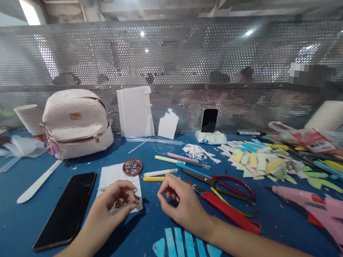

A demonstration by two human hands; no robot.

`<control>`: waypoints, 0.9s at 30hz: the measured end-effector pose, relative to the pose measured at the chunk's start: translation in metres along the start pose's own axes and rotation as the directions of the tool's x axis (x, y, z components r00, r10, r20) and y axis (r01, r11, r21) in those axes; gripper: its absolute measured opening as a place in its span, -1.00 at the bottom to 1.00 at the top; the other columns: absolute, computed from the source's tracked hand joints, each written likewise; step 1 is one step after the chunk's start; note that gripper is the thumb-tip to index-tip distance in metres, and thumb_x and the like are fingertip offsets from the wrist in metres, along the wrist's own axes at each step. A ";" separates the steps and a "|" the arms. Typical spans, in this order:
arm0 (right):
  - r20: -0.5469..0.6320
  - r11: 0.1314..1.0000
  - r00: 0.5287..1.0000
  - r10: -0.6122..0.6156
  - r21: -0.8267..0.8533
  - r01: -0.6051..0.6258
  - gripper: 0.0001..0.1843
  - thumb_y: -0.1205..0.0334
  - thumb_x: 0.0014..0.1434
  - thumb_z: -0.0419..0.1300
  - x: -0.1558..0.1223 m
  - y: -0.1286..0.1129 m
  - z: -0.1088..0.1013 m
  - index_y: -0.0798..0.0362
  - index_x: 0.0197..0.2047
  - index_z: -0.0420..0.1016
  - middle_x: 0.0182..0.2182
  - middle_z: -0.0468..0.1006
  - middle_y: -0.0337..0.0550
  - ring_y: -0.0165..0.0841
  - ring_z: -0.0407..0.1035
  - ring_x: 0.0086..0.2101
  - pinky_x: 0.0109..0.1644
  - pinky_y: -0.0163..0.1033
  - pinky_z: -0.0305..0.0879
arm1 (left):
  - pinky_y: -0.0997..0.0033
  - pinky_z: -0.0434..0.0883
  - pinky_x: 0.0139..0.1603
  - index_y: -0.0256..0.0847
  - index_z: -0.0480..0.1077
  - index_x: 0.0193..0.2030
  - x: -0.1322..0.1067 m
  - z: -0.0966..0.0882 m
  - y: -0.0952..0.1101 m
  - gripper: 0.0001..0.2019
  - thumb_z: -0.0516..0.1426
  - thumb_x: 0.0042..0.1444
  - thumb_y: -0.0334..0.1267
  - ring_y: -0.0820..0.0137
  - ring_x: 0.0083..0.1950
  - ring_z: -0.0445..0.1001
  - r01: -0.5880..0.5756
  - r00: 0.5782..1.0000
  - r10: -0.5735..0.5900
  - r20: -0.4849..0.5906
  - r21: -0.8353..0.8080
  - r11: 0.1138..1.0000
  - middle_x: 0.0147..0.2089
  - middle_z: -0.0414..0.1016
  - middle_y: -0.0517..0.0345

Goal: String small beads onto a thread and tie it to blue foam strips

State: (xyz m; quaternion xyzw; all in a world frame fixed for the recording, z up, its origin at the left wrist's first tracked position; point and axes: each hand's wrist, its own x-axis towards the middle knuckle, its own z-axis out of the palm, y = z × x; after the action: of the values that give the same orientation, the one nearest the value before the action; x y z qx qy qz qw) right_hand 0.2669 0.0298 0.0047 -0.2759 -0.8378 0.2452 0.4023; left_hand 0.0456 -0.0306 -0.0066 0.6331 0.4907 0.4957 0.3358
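My left hand rests on a white card on the blue table, its fingers pinched together over a small decorated piece with red and dark bits that I cannot make out clearly. My right hand lies just to the right, fingers curled inward, thumb and forefinger close; whether anything is in them is too small to tell. A round tin of sequins sits just beyond the card. Light blue foam strips lie below my right wrist.
A black phone and a white plastic knife lie left; a cream backpack stands behind. Red-handled scissors, a red cutter, markers, foam scraps and a pink glue gun lie right. A perforated metal screen backs the table.
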 end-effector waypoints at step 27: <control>0.230 0.975 0.949 -0.215 0.002 0.220 -0.91 0.43 0.13 0.14 0.002 0.000 0.001 0.06 -0.33 0.36 -0.45 0.35 -0.26 -0.43 0.26 -0.44 -0.39 -0.36 0.12 | 0.44 0.46 -0.23 -0.17 0.45 -0.19 -0.003 0.009 0.003 -0.82 0.24 0.04 -0.42 0.38 -0.33 0.53 -0.001 0.999 0.002 0.053 -0.025 1.000 -0.36 0.57 0.19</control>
State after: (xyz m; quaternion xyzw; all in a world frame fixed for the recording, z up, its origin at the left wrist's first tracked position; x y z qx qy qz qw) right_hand 0.2655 0.0309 0.0051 -0.1566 -0.9066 0.2195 0.3245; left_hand 0.0548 -0.0342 -0.0071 0.6422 0.4748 0.4851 0.3562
